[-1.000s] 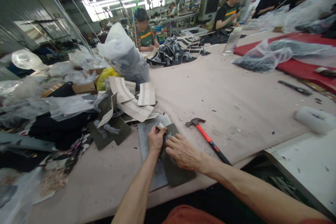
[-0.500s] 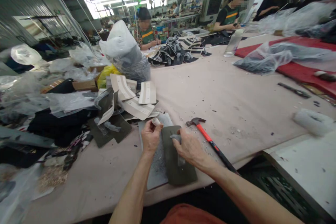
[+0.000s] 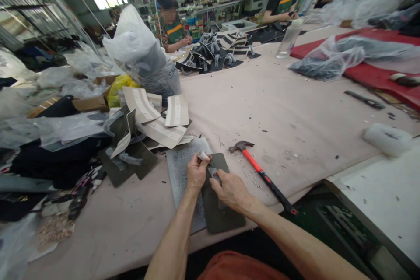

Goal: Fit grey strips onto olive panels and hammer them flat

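Note:
My left hand (image 3: pixel 196 176) is closed on a small whitish roll-like piece (image 3: pixel 202 155) at the upper left edge of a dark olive panel (image 3: pixel 226 223). Beside it, my right hand (image 3: pixel 233 191) pinches a grey, plastic-wrapped strap (image 3: pixel 213 173) that lies along the panel's face. The panel rests partly on a grey speckled slab (image 3: pixel 179 162). To the right lies a claw hammer (image 3: pixel 259 169) with a red and black handle, touched by neither hand. My fingers hide what is between them at the strap's end.
A pile of olive and cream curved panels (image 3: pixel 175 133) lies left of the slab. Behind it stands a full plastic bag (image 3: pixel 141 52). A bottle (image 3: pixel 289 39), wrapped bundles (image 3: pixel 328 59) and a rolled white bundle (image 3: pixel 389 139) sit further right. Co-workers sit across the table.
My left hand has moved right with the whitish piece, over the panel's edge and close to my right hand. The strap's upper end is now nearer the left fingers. The view has tilted down slightly.

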Motion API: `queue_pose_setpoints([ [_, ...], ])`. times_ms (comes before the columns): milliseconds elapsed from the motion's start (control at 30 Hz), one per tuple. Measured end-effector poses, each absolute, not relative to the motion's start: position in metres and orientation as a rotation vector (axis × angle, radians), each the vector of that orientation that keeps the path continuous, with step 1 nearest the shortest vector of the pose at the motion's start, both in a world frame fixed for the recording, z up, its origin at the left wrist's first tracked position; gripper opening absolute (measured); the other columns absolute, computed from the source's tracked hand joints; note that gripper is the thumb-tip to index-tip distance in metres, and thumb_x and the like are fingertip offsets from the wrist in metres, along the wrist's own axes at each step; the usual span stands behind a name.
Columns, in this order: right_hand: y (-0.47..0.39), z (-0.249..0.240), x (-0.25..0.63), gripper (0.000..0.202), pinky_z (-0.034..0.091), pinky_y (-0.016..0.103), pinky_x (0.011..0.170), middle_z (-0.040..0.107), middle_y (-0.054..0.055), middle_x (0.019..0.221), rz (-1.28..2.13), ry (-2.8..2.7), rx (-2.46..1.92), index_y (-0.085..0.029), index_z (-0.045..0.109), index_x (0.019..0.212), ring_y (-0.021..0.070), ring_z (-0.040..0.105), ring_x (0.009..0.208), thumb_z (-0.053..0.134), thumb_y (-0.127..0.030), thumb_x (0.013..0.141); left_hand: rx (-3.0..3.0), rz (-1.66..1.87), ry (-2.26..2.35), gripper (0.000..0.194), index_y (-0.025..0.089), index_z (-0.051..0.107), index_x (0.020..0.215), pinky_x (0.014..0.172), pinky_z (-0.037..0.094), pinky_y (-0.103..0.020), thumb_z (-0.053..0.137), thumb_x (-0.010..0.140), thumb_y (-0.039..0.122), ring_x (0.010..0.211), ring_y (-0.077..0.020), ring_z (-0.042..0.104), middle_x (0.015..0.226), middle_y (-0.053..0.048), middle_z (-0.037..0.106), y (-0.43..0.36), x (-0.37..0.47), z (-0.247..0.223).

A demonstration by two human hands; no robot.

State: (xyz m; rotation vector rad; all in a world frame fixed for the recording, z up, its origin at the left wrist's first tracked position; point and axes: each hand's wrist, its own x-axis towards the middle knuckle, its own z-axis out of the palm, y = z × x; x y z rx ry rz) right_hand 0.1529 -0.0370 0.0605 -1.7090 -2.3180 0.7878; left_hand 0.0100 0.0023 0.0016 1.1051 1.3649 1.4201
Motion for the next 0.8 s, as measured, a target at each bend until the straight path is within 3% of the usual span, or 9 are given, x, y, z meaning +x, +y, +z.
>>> queue_pose_setpoints([
  [133,-0.038,0.056,0.157,0.034,0.040,0.030,0.071,0.072,0.011,0.091,0.952,-2.247,-1.575,-0.017,0.061,0.102,0.0254,0.069,0.086,0.047,-0.047,0.096,1.214,1.309,1.400,0.020,0.018,0.068,0.096,0.081,0.054,-0.029,0.066,0.084,0.033,0.088,-0.0196,0.071,0.093,-0.005,0.076,0.006,0.009,0.001],
  [300,-0.038,0.051,0.179,0.039,0.044,0.031,0.081,0.069,0.010,0.107,1.081,-2.033,-1.407,-0.018,0.055,0.127,0.0212,0.065,0.095,0.043,-0.041,0.099,1.278,1.253,1.441,0.019,0.019,0.068,0.099,0.083,0.054,-0.029,0.064,0.085,0.032,0.089,-0.0197,0.071,0.095,-0.004,0.076,0.010,0.006,-0.001],
  [400,-0.031,0.044,0.207,0.038,0.045,0.033,0.081,0.066,0.010,0.099,0.842,-1.924,-1.540,-0.015,0.057,0.123,0.0212,0.061,0.089,0.041,-0.040,0.099,1.284,1.242,1.433,0.018,0.018,0.067,0.098,0.084,0.054,-0.030,0.064,0.086,0.031,0.090,-0.0205,0.072,0.094,-0.005,0.076,0.011,0.005,-0.002],
  [533,-0.019,0.029,0.254,0.035,0.043,0.039,0.089,0.060,0.017,0.107,0.339,-2.009,-1.870,-0.011,0.059,0.115,0.0285,0.055,0.101,0.053,-0.037,0.092,1.386,1.217,1.473,0.012,0.019,0.067,0.096,0.081,0.053,-0.030,0.061,0.087,0.025,0.088,-0.0206,0.071,0.093,-0.005,0.076,0.011,0.007,0.001],
  [600,-0.015,0.023,0.272,0.028,0.042,0.039,0.085,0.059,0.017,0.106,0.293,-2.105,-2.018,-0.012,0.060,0.107,0.0293,0.055,0.100,0.057,-0.034,0.088,1.501,1.178,1.515,0.011,0.020,0.066,0.095,0.079,0.052,-0.029,0.059,0.086,0.021,0.087,-0.0202,0.070,0.092,-0.004,0.076,0.009,0.009,0.004],
  [700,-0.010,0.020,0.285,0.012,0.041,0.033,0.073,0.059,0.011,0.092,0.581,-2.042,-2.137,-0.015,0.057,0.093,0.0225,0.055,0.084,0.057,-0.024,0.085,1.715,1.097,1.522,0.014,0.022,0.065,0.096,0.080,0.051,-0.029,0.057,0.086,0.017,0.086,-0.0201,0.069,0.092,-0.004,0.075,0.006,0.011,0.008],
  [800,-0.006,0.031,0.283,0.008,0.038,0.026,0.058,0.053,0.002,0.073,1.399,-1.513,-2.039,-0.019,0.049,0.083,0.0133,0.047,0.062,0.056,-0.017,0.078,1.808,1.077,1.509,0.017,0.022,0.064,0.101,0.083,0.050,-0.030,0.056,0.086,0.018,0.088,-0.0203,0.068,0.094,-0.004,0.074,0.004,0.012,0.008],
])
